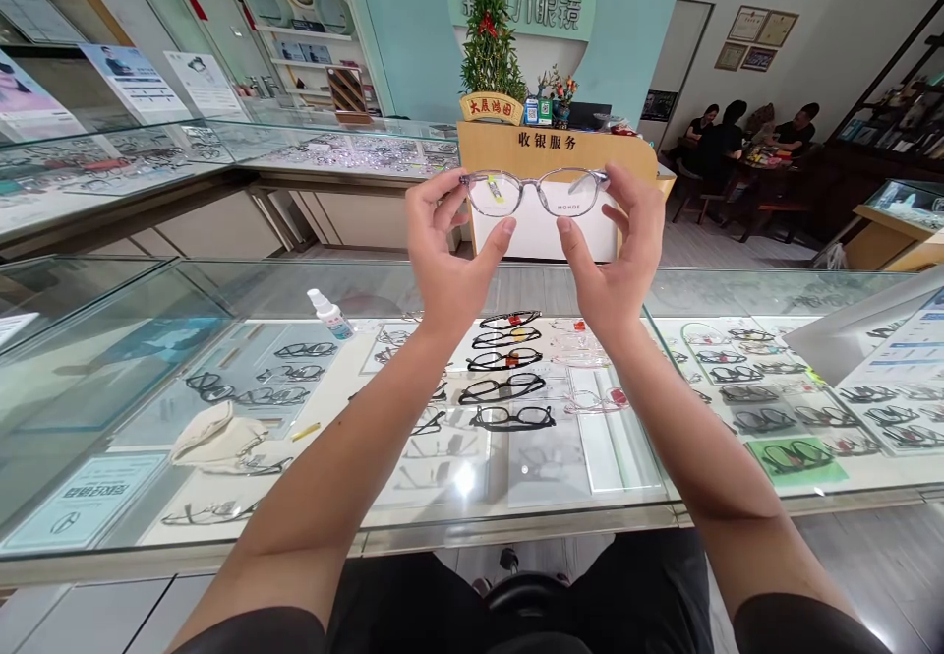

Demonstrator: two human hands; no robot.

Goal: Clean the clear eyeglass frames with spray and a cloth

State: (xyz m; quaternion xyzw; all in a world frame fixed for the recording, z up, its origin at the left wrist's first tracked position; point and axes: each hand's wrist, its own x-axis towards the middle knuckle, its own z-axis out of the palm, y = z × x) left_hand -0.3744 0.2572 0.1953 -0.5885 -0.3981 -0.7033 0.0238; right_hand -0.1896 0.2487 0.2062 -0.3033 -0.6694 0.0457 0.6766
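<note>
I hold a pair of clear grey-framed glasses (pixel 537 192) up at arm's length, above the glass counter (pixel 147 359). My left hand (pixel 446 251) pinches the left end of the frame, its thumb stretched out below the lens. The right end is gripped by my right hand (pixel 616 256) in the same way. A small yellow tag shows on the left lens. Both arms reach forward over the showcase.
The showcase below holds several rows of glasses (pixel 508 379). On the glass lie a small spray bottle (pixel 329 314) and a beige cloth (pixel 217 433). A wooden cashier desk (pixel 553 157) with a plant (pixel 489 49) stands behind. People sit at a table (pixel 737 138) at the far right.
</note>
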